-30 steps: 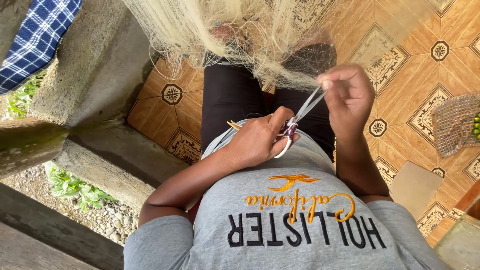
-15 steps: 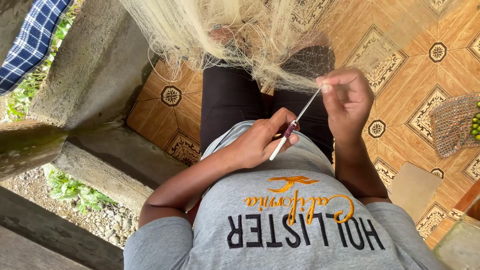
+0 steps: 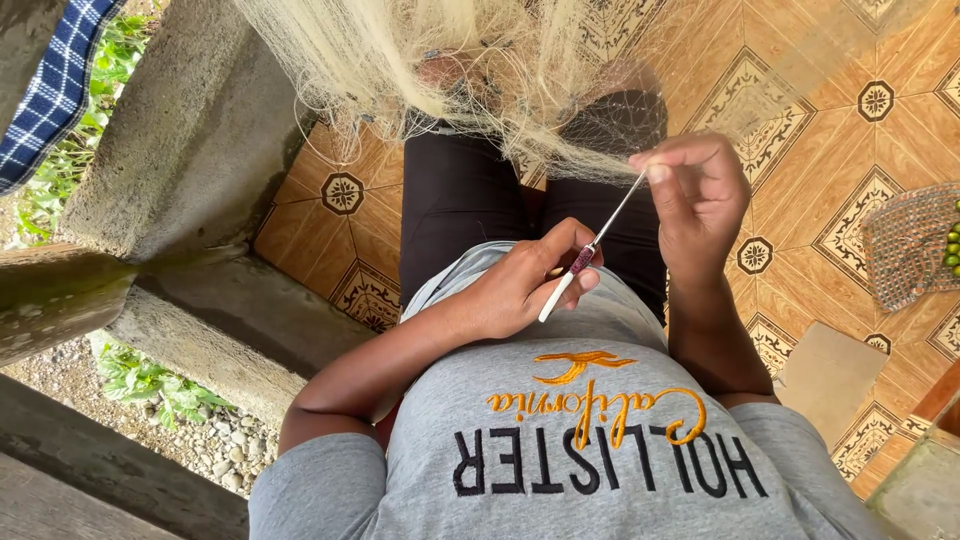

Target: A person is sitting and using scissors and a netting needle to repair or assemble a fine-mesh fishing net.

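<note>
A pale, fine fishing net [image 3: 450, 60] hangs from the top of the view and drapes over my black-trousered knees [image 3: 455, 200]. My left hand [image 3: 520, 290] grips a slim white netting needle [image 3: 572, 275] with a reddish band, angled up to the right. My right hand [image 3: 700, 200] pinches the net's edge and the thin line at the needle's upper end. The two hands are a short gap apart above my lap, with the line stretched between them. My grey shirt fills the bottom of the view.
A concrete wall and ledge [image 3: 190, 170] run along the left, with a blue checked cloth [image 3: 50, 90] on top. Patterned orange tiles [image 3: 820, 150] cover the floor. At the right edge lies a mesh bag [image 3: 910, 245] beside small green fruits. A cardboard piece [image 3: 835, 375] sits lower right.
My hands have drawn apart: the right hand lifted up and right with the line, and the needle now shows more fully in my left hand.
</note>
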